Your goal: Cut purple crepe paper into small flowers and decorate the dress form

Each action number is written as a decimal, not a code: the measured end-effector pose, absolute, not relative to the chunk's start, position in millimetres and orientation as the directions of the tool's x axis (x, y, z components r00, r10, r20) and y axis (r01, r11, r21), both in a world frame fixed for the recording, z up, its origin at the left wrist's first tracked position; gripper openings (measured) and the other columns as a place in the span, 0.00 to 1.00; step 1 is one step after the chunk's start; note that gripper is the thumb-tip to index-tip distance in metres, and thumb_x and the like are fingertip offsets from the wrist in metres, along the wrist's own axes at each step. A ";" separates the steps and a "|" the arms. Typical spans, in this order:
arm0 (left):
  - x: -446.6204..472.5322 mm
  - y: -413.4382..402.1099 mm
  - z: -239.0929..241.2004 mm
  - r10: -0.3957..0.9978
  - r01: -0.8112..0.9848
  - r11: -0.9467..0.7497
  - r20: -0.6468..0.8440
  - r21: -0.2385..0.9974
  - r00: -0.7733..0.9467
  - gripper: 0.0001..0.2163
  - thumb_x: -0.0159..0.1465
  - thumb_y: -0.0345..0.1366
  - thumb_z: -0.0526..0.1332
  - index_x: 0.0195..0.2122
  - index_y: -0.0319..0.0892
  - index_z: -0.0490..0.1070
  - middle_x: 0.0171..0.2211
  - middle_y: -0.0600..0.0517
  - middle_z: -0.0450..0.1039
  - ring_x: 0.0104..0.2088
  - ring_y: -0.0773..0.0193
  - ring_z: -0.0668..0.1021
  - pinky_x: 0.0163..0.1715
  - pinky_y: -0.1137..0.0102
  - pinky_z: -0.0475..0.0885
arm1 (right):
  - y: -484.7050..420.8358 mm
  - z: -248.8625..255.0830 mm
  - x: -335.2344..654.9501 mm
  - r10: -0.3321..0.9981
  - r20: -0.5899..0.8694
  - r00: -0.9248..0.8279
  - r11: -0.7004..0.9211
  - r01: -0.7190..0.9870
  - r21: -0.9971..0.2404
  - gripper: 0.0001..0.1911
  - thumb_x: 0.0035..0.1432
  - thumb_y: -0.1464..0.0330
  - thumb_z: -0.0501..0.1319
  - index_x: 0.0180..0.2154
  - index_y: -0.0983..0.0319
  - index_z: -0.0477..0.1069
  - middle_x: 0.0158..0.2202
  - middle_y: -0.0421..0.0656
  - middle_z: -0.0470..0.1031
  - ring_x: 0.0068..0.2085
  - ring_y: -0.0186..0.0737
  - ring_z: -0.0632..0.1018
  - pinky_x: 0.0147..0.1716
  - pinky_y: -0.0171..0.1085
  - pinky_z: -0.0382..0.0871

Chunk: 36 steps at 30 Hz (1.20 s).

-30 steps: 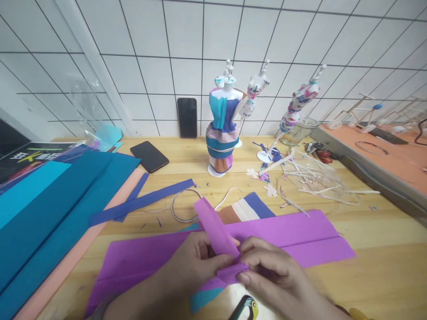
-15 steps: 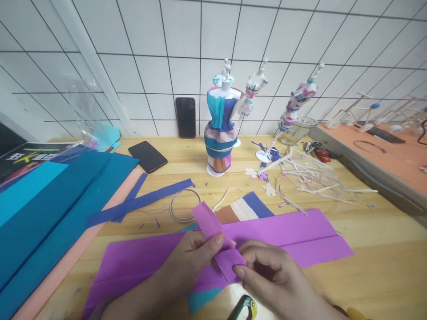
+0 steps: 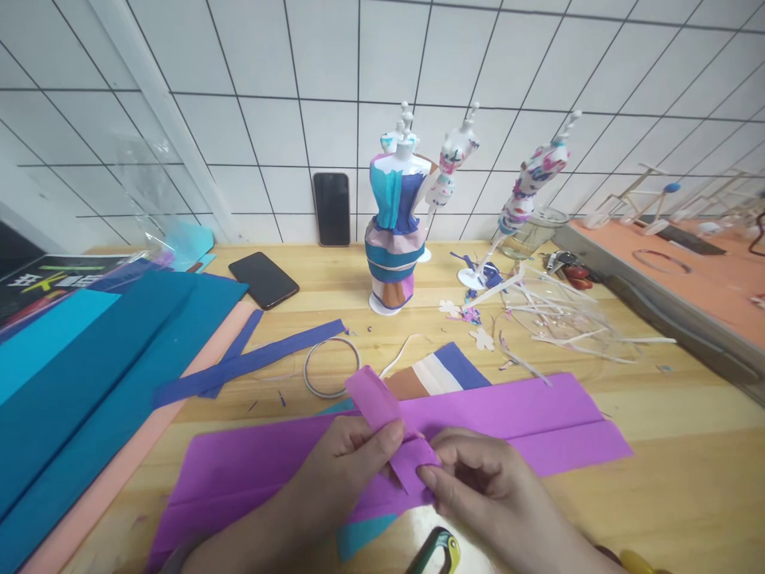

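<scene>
Low in the middle, my left hand (image 3: pixel 350 466) and my right hand (image 3: pixel 478 482) pinch a folded strip of purple crepe paper (image 3: pixel 382 410). The strip sticks up and away from my fingers toward the left. Both hands hover over a large purple crepe sheet (image 3: pixel 526 414) spread on the wooden table (image 3: pixel 687 470). Just behind the strip lie a white wire ring (image 3: pixel 330 367) and a small stack of brown, white and blue paper pieces (image 3: pixel 439 371). A mini mannequin in a blue, pink and brown paper dress (image 3: pixel 393 231) stands further back.
Teal, light blue and pink sheets (image 3: pixel 89 383) cover the left side, with dark blue strips (image 3: pixel 251 359) beside them. One black phone (image 3: pixel 263 279) lies flat, another (image 3: pixel 331 209) leans on the tiled wall. Two patterned mannequins (image 3: pixel 531 187), white scraps (image 3: pixel 562 319) and a scissor handle (image 3: pixel 436 552) are nearby.
My fingers have worked along the purple strip, folding its near end. The strip's free end has dropped lower and looks shorter. The view shifted slightly.
</scene>
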<state>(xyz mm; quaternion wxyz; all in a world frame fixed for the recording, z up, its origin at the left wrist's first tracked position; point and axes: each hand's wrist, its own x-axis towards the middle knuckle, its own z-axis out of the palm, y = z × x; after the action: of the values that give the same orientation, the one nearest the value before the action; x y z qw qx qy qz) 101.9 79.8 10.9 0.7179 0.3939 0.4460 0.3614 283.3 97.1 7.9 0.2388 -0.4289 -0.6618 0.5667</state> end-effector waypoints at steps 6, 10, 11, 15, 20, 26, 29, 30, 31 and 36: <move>104.4 82.2 6.2 0.897 -0.163 0.332 -0.258 0.929 0.359 0.13 0.59 0.45 0.61 0.28 0.39 0.76 0.25 0.54 0.70 0.30 0.65 0.69 0.33 0.72 0.64 | 97.1 8.1 281.5 0.842 -0.192 -0.504 -0.052 0.279 -0.959 0.17 0.59 0.63 0.58 0.20 0.61 0.62 0.22 0.37 0.63 0.24 0.35 0.67 0.23 0.34 0.60; 105.5 82.7 9.4 0.894 -0.192 0.345 -0.259 0.919 0.367 0.12 0.58 0.44 0.62 0.28 0.40 0.77 0.26 0.54 0.71 0.31 0.64 0.70 0.35 0.70 0.65 | 95.5 6.6 282.4 0.850 -0.187 -0.492 -0.061 0.261 -0.963 0.18 0.58 0.63 0.60 0.19 0.61 0.63 0.21 0.37 0.63 0.23 0.34 0.67 0.22 0.33 0.60; 105.4 82.6 9.2 0.896 -0.186 0.353 -0.274 0.917 0.349 0.12 0.58 0.44 0.62 0.28 0.40 0.76 0.25 0.54 0.71 0.30 0.64 0.70 0.35 0.70 0.65 | 95.3 6.2 282.5 0.854 -0.186 -0.486 -0.070 0.247 -0.967 0.18 0.57 0.63 0.61 0.19 0.61 0.63 0.21 0.37 0.63 0.23 0.33 0.67 0.22 0.32 0.61; 103.7 82.2 3.5 0.902 -0.202 0.376 -0.308 0.904 0.304 0.16 0.59 0.47 0.61 0.25 0.38 0.76 0.22 0.54 0.71 0.26 0.67 0.69 0.31 0.72 0.65 | 95.6 5.6 282.2 0.862 -0.209 -0.462 -0.151 0.159 -0.976 0.18 0.57 0.60 0.62 0.19 0.61 0.66 0.20 0.36 0.66 0.22 0.32 0.70 0.21 0.31 0.65; 102.1 83.2 2.3 0.899 -0.227 0.385 -0.308 0.895 0.311 0.17 0.58 0.48 0.61 0.24 0.38 0.76 0.22 0.53 0.73 0.26 0.66 0.71 0.31 0.72 0.65 | 95.1 2.9 282.0 0.871 -0.256 -0.419 -0.228 0.117 -0.967 0.17 0.54 0.58 0.65 0.19 0.60 0.68 0.17 0.36 0.69 0.20 0.33 0.72 0.20 0.31 0.68; 102.5 83.5 4.6 0.902 -0.210 0.396 -0.336 0.894 0.271 0.15 0.58 0.47 0.62 0.25 0.39 0.78 0.23 0.53 0.74 0.26 0.66 0.72 0.32 0.72 0.66 | 93.5 -0.7 281.4 0.877 -0.322 -0.356 -0.309 0.095 -0.946 0.16 0.48 0.57 0.69 0.23 0.61 0.69 0.13 0.33 0.68 0.16 0.29 0.70 0.17 0.28 0.66; 102.0 83.5 1.5 0.887 -0.232 0.432 -0.364 0.871 0.284 0.17 0.57 0.48 0.62 0.25 0.38 0.78 0.23 0.52 0.75 0.26 0.66 0.72 0.32 0.72 0.65 | 93.7 -0.8 280.7 0.875 -0.324 -0.359 -0.308 0.104 -0.946 0.16 0.49 0.58 0.68 0.22 0.61 0.68 0.13 0.33 0.68 0.15 0.28 0.69 0.17 0.27 0.65; 101.8 83.4 0.9 0.881 -0.241 0.446 -0.376 0.862 0.286 0.17 0.57 0.48 0.63 0.25 0.38 0.78 0.23 0.52 0.75 0.26 0.67 0.72 0.32 0.73 0.65 | 93.8 -0.8 280.6 0.875 -0.324 -0.361 -0.305 0.110 -0.946 0.16 0.49 0.58 0.68 0.22 0.61 0.68 0.13 0.33 0.68 0.15 0.28 0.69 0.17 0.27 0.65; 101.7 83.3 0.8 0.878 -0.250 0.456 -0.384 0.854 0.287 0.16 0.57 0.48 0.63 0.25 0.38 0.78 0.23 0.53 0.75 0.26 0.67 0.71 0.32 0.73 0.65 | 93.8 -0.9 280.5 0.875 -0.323 -0.361 -0.301 0.116 -0.946 0.16 0.49 0.58 0.68 0.22 0.61 0.68 0.13 0.33 0.68 0.15 0.28 0.69 0.17 0.27 0.64; 102.0 83.1 4.6 0.883 -0.233 0.449 -0.389 0.863 0.261 0.16 0.58 0.47 0.63 0.26 0.38 0.78 0.22 0.53 0.74 0.25 0.68 0.71 0.31 0.73 0.66 | 93.7 -1.5 280.8 0.881 -0.319 -0.348 -0.293 0.127 -0.948 0.17 0.48 0.57 0.67 0.21 0.61 0.67 0.13 0.33 0.67 0.15 0.29 0.69 0.16 0.28 0.65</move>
<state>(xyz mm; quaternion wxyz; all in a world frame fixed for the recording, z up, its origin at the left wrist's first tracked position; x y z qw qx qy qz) 102.0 83.1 4.6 0.7130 0.3498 0.4649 0.3913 280.8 93.7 -1.5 0.2953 -0.4885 -0.5162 0.6385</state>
